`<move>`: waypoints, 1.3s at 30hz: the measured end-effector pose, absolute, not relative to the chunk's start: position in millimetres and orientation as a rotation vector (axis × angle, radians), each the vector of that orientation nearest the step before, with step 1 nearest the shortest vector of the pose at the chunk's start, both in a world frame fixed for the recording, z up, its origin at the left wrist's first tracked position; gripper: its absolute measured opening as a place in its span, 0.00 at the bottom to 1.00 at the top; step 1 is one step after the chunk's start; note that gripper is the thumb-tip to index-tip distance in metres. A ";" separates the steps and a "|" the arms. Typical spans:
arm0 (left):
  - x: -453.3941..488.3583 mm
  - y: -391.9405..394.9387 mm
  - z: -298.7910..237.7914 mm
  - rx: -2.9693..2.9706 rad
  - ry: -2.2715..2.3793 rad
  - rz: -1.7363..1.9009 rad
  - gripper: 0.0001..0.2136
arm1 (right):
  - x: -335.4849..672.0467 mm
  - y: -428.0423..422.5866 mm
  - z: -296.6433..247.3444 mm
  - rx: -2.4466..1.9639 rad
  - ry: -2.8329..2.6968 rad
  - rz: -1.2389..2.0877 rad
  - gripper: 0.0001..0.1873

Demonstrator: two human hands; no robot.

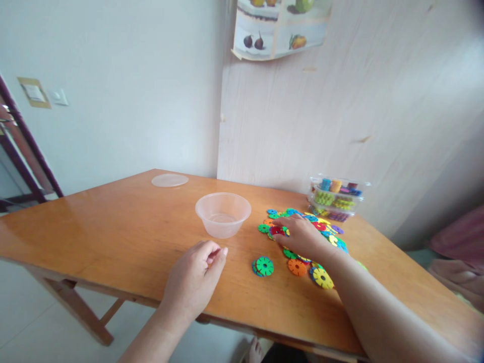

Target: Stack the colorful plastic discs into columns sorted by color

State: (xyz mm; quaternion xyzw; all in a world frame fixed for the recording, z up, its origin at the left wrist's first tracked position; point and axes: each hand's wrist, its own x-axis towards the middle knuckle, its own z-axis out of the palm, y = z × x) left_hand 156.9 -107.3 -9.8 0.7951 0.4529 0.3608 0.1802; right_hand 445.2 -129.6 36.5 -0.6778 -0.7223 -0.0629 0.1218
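Note:
My right hand [298,236] lies over a scatter of coloured plastic discs [321,227] on the wooden table [113,237], its fingers pinched on a red disc [277,230]. My left hand [196,280] rests on the table nearer me, fingers curled loosely with nothing visible in them. Between the hands, further back, stands an empty clear plastic bowl [223,214]. A green disc on a blue one [263,266] lies apart from the pile. An orange disc [297,267] and a yellow disc [322,278] lie by my right wrist.
The bowl's clear lid [170,180] lies at the table's far edge. A clear box of coloured pieces [336,197] stands against the wall at the right. The table's front edge [227,317] runs under my forearms. A wall switch [60,97] is at left.

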 end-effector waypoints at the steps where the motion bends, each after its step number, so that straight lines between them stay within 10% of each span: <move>1: 156.9 -107.2 -9.9 2.249 1.280 1.021 0.14 | 443.3 -132.5 39.0 -1.948 -2.112 -0.161 0.17; 8: 156.5 -107.5 -9.6 2.267 1.294 1.000 0.15 | 420.6 -158.8 55.1 -1.667 -2.323 0.384 0.15; 29: 156.8 -109.0 -7.3 2.280 1.275 0.991 0.14 | 417.5 -167.3 54.0 -1.744 -2.359 0.423 0.31; 39: 157.6 -111.2 -5.1 2.316 1.228 0.958 0.14 | 401.2 -162.7 53.0 -1.695 -2.376 0.505 0.18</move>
